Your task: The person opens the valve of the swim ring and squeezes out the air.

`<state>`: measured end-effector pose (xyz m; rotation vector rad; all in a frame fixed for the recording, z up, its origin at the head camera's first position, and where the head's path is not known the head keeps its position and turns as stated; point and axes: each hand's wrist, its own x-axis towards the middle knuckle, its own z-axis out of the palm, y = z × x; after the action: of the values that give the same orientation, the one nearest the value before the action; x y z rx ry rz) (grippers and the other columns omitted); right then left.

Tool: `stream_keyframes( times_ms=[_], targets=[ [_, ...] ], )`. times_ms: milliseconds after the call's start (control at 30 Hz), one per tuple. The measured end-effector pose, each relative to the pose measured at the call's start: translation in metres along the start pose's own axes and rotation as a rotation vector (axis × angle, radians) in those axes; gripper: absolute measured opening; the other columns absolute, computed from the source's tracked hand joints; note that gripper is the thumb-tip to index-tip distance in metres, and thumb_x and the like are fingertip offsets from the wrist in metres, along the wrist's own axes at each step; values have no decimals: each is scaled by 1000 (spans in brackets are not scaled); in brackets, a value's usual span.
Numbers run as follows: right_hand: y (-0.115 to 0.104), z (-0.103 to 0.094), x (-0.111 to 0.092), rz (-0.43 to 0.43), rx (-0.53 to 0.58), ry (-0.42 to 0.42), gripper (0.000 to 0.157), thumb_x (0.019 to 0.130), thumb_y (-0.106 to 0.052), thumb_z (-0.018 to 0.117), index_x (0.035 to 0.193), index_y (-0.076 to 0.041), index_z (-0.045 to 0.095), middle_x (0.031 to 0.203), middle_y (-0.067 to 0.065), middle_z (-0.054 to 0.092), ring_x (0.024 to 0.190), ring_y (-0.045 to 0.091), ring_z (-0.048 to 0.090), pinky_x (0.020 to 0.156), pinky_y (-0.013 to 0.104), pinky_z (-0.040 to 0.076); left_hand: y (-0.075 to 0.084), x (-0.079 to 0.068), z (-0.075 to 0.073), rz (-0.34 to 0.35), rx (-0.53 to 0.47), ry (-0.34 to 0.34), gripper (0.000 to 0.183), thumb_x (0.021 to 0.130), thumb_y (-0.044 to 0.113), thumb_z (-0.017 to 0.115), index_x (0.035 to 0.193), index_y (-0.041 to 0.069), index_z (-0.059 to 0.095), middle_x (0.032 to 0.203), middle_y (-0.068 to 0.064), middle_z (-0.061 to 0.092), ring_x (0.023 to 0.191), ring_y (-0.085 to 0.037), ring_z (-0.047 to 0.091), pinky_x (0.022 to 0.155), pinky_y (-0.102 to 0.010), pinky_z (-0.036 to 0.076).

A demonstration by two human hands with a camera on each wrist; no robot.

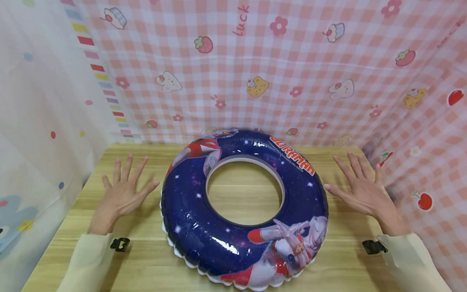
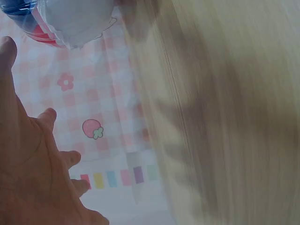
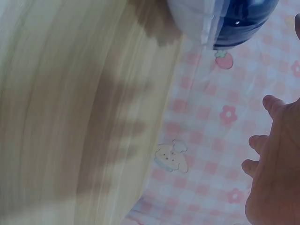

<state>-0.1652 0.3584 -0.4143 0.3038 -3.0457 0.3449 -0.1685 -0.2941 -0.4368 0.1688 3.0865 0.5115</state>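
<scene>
An inflated swim ring [image 1: 186,211], dark blue with stars, red-and-silver figures and the word ULTRAMAN, lies flat in the middle of the table. To its left is my left hand [image 1: 124,192], palm down with fingers spread, held above the wood and apart from the ring. My right hand [image 1: 365,192] mirrors it on the other side, fingers spread, its thumb tip close to the ring's edge. Both hands hold nothing. Part of the ring [image 2: 75,21] shows at the top of the left wrist view, and its white underside and blue side [image 3: 225,21] in the right wrist view.
The wooden table [image 1: 146,263] bears the ring, and its surface shows through the ring's hole. A pink checked cloth [image 1: 233,109] hangs behind the table and along the right side. A white dotted cloth [image 1: 40,101] hangs at the left. Each sleeve has a black clip near the wrist.
</scene>
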Motion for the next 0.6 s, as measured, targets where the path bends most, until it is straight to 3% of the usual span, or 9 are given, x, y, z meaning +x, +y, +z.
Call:
stream_keyframes(
  times_ms=[267,467,600],
  targets=[
    [-19,-3,-2,-54,36,3,93,95,-62,60,167,-30,9,174,9,-11,160,41,-11,116,74,-19,7,2,4,27,-152,-10,80,105,61,38,166,30,-4,170,-13,-23,153,-53,-20,108,-87,-1],
    [-37,-4,-4,-90,71,-36,94,95,-62,62,166,-34,8,174,6,-12,160,38,-12,116,77,-9,11,4,9,66,-354,-12,76,108,50,40,166,28,-3,170,-22,-17,154,-54,-18,114,-82,-1],
    [-52,-4,-7,-115,88,-64,94,94,-62,63,166,-33,9,174,5,-11,161,38,-9,118,75,-5,17,7,14,108,-480,-17,73,110,44,39,166,27,-3,172,-21,-8,156,-51,-10,118,-78,-1]
  ],
)
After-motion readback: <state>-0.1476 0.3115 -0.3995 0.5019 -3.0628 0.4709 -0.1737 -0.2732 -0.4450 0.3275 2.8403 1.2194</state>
